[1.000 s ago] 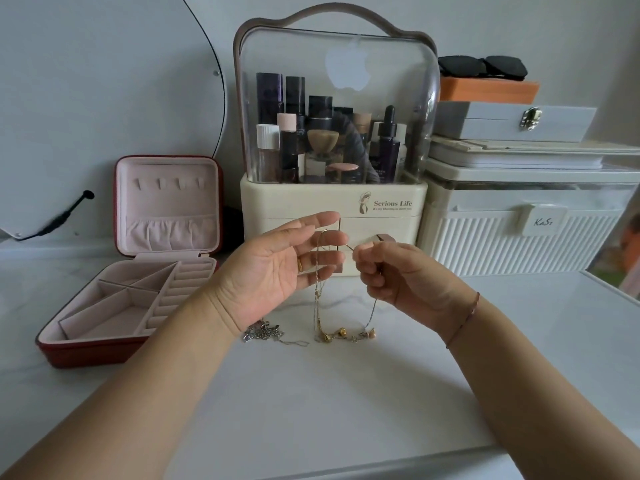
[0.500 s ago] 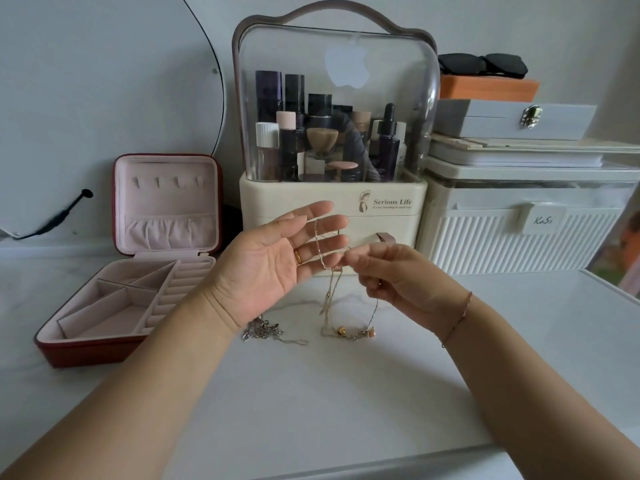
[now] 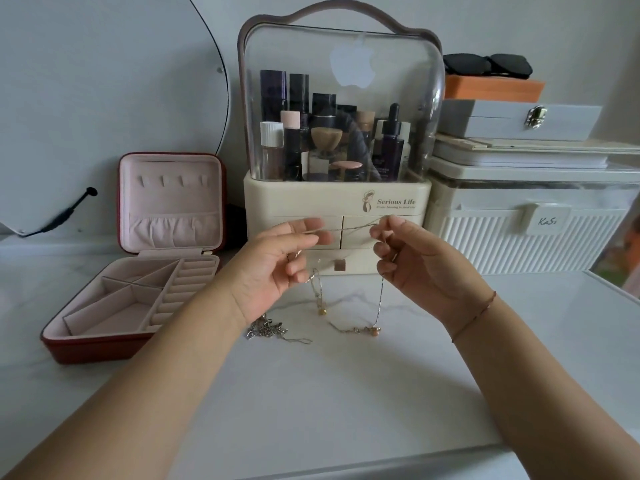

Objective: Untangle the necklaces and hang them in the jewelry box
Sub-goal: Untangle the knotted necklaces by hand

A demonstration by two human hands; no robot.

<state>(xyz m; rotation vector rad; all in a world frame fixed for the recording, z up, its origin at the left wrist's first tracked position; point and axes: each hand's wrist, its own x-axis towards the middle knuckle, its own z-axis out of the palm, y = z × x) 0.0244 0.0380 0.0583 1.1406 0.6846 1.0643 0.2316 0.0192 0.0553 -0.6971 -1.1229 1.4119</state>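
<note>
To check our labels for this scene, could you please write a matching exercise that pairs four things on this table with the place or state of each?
Things:
1. gold necklace
2. silver necklace
3. jewelry box
4. sunglasses

Place or state:
A. heaped on the table
B. on top of the orange box
C. stretched between the left hand and the right hand
D. open, lid upright

Pairs: 1-C, 2-A, 3-D, 4-B
</note>
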